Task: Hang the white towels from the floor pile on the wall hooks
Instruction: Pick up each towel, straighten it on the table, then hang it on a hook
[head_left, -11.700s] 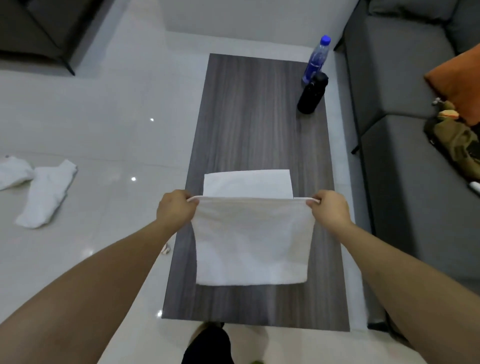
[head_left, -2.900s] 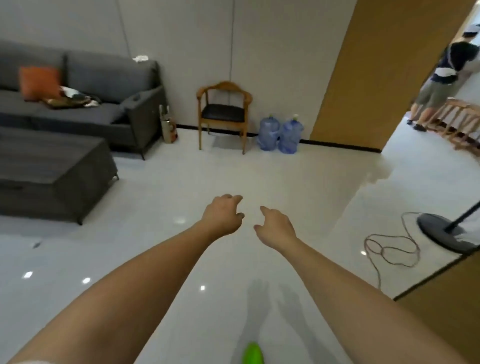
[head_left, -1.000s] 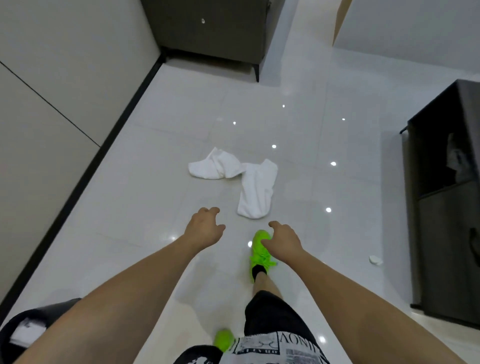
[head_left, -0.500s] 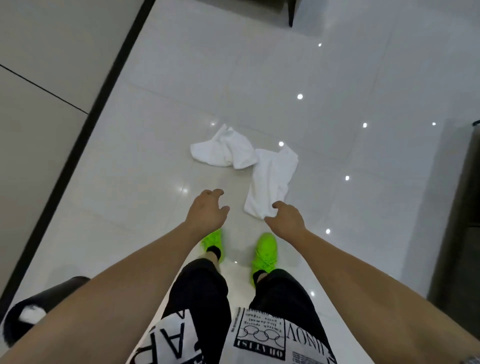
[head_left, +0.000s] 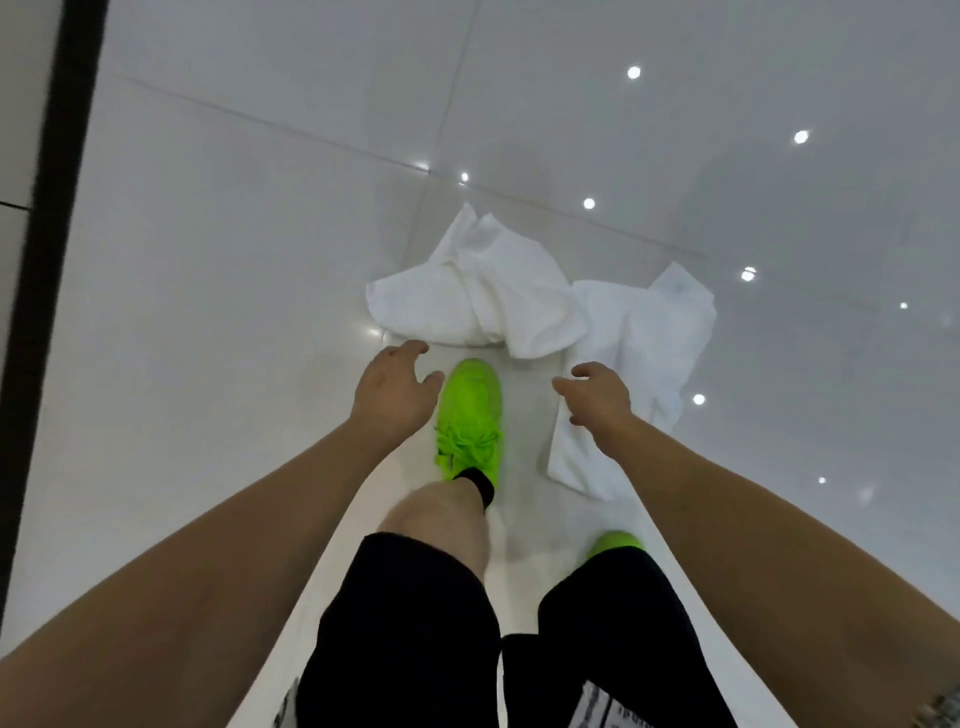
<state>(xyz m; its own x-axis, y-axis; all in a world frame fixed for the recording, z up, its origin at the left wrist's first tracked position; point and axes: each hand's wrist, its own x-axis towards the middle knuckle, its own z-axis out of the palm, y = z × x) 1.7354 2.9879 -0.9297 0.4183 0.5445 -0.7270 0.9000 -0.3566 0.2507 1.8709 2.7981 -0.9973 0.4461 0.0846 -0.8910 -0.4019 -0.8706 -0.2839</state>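
Two white towels lie crumpled on the glossy white floor just ahead of my feet. The left towel (head_left: 478, 291) is bunched up; the right towel (head_left: 644, 353) lies longer, running towards me. My left hand (head_left: 392, 389) hovers just short of the left towel's near edge, fingers loosely spread and holding nothing. My right hand (head_left: 597, 397) hangs over the right towel's near half, fingers relaxed and holding nothing. No wall hooks are in view.
My bright green shoe (head_left: 470, 415) stands between my hands, its toe close to the towels; the other shoe (head_left: 615, 543) is further back. A dark skirting strip (head_left: 49, 260) and the wall run along the left edge. White floor tiles surround the towels.
I have stepped closer and bent lower; the towels now fill more of the view. Both hands have come down nearer the towels, and my left foot has moved forward between them.
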